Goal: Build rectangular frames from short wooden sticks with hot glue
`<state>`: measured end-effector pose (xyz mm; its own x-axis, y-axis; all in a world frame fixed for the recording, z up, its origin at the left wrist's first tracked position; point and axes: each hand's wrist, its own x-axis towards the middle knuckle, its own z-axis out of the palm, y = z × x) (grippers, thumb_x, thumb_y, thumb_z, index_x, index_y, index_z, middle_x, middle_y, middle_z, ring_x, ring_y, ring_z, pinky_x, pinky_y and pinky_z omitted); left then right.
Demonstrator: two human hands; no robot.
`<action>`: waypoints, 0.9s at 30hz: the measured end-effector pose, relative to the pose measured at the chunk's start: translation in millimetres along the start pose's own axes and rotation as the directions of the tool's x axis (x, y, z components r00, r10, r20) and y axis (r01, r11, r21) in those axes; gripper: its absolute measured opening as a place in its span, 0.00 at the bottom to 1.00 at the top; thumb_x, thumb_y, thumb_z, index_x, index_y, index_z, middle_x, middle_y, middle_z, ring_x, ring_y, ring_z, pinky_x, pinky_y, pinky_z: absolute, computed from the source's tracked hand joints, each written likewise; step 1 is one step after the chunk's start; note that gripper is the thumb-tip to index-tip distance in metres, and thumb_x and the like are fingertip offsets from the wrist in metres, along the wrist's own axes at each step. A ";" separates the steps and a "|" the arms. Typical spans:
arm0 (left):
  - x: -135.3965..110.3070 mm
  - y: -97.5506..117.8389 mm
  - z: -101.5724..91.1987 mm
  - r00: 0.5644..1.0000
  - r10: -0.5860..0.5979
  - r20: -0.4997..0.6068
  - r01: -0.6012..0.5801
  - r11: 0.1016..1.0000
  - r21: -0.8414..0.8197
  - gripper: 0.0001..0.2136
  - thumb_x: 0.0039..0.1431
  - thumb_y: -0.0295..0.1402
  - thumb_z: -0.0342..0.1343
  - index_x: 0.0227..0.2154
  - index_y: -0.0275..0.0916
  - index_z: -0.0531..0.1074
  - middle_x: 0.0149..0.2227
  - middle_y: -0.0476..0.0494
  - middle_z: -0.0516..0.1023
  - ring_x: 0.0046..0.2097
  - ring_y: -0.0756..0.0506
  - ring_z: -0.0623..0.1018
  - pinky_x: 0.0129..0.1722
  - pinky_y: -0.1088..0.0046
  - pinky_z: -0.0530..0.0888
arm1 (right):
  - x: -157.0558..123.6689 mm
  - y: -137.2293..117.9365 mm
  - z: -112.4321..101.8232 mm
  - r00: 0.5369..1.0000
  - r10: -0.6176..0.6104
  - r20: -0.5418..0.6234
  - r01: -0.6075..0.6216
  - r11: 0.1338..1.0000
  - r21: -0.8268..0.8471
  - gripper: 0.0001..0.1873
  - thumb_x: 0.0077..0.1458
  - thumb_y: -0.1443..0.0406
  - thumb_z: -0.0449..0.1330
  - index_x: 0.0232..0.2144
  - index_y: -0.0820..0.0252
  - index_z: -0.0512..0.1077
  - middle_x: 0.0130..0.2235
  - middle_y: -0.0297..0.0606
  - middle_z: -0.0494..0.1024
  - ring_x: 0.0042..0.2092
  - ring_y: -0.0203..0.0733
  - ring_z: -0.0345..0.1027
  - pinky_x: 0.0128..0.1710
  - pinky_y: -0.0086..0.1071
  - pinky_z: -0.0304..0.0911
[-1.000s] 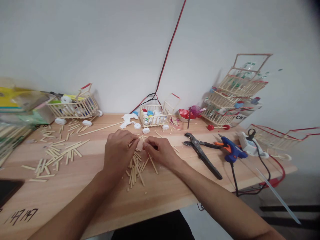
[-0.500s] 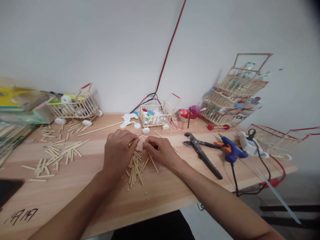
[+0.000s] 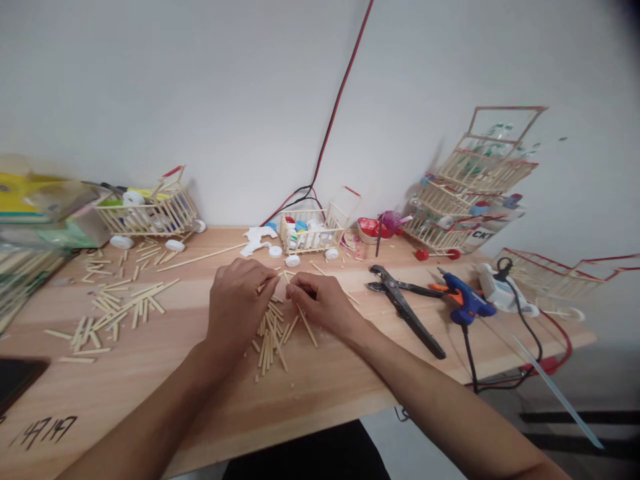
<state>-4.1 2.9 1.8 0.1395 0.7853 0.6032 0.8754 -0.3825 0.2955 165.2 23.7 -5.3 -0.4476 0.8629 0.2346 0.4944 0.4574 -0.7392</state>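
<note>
Right now my right hand [image 3: 323, 300] has its fingers pinched on a wooden stick [image 3: 307, 327], which slants below them over the counter [image 3: 345, 373]; whether my left hand [image 3: 237, 293] grips anything, I can't tell.

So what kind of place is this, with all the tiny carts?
It looks like a craft workbench, maybe in a home or small workshop. You can tell from the blue glue gun, the pliers and the short wooden sticks piled on the table.
</note>
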 end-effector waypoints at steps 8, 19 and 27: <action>-0.2 -0.9 -0.1 1.000 0.004 -0.005 -0.004 1.000 0.008 0.06 0.58 0.32 0.53 0.29 0.41 0.74 0.32 0.46 0.78 0.39 0.42 0.74 0.39 0.63 0.65 | -0.1 0.0 -0.2 1.000 -0.010 -0.002 0.010 1.000 -0.001 0.11 0.59 0.66 0.53 0.27 0.62 0.71 0.21 0.28 0.68 0.25 0.31 0.58 0.28 0.25 0.51; 0.3 -1.5 0.2 1.000 0.011 -0.007 -0.011 1.000 0.015 0.06 0.58 0.32 0.54 0.29 0.41 0.74 0.32 0.46 0.78 0.39 0.42 0.74 0.39 0.63 0.65 | 0.0 0.3 0.3 1.000 -0.002 0.000 0.002 1.000 0.004 0.11 0.59 0.65 0.53 0.27 0.62 0.71 0.22 0.28 0.68 0.25 0.31 0.58 0.27 0.25 0.51; -0.3 -1.6 0.1 1.000 0.007 -0.002 -0.007 1.000 0.010 0.06 0.58 0.32 0.54 0.29 0.41 0.74 0.32 0.46 0.78 0.39 0.42 0.74 0.39 0.63 0.65 | -0.3 1.7 0.9 1.000 -0.012 -0.003 0.012 1.000 0.000 0.11 0.59 0.65 0.53 0.27 0.62 0.71 0.22 0.28 0.69 0.25 0.31 0.58 0.27 0.25 0.51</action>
<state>-5.4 3.3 1.0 0.1448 0.7817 0.6067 0.8790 -0.3831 0.2839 165.5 24.0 -7.3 -0.4512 0.8581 0.2452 0.4895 0.4676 -0.7360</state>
